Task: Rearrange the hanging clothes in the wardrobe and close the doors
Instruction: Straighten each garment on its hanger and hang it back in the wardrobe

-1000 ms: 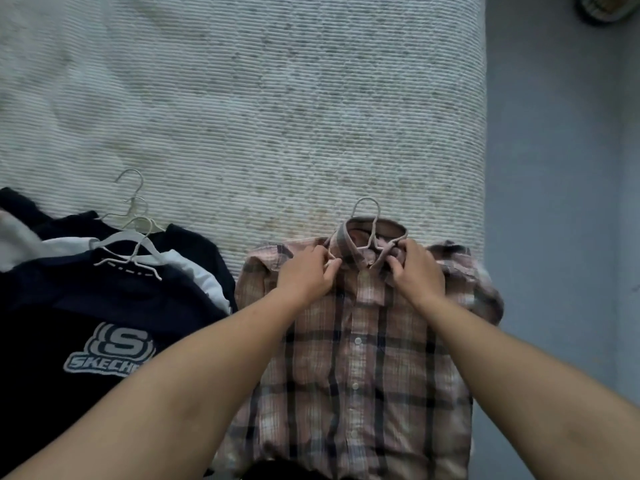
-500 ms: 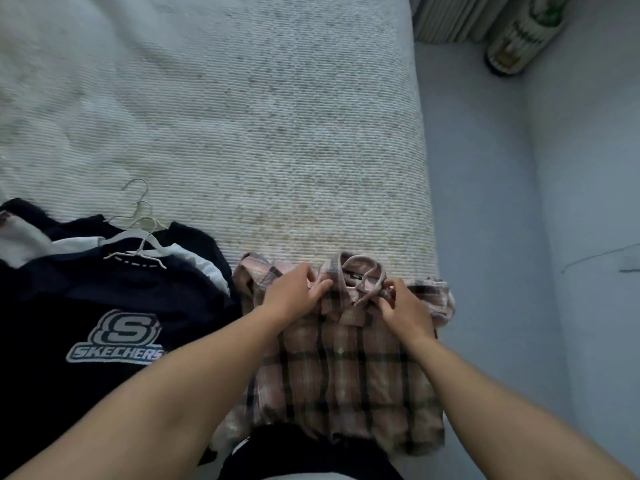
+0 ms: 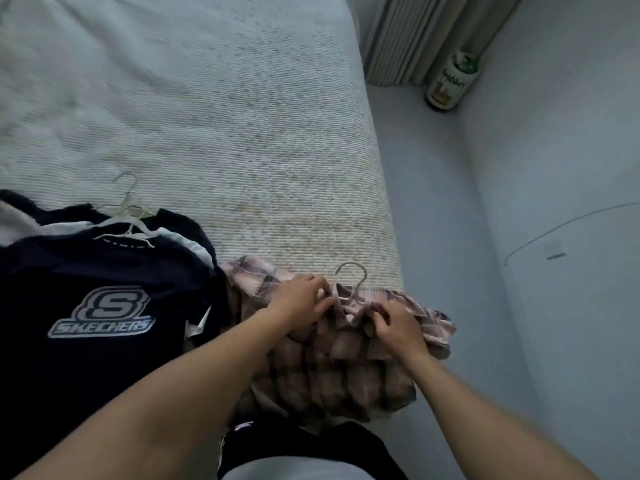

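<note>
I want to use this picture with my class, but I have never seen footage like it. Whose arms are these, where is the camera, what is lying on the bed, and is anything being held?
The camera sits on a person's head and looks forward and down, so the two bare arms are the wearer's own. There is no machine. The left hand and right hand both grip the collar area of a pink plaid shirt, which is on a wire hanger at the edge of a pale textured bed. To the left lies a pile of dark clothes on white hangers, topped by a navy Skechers shirt. A bottle stands on the floor by the wall.
</note>
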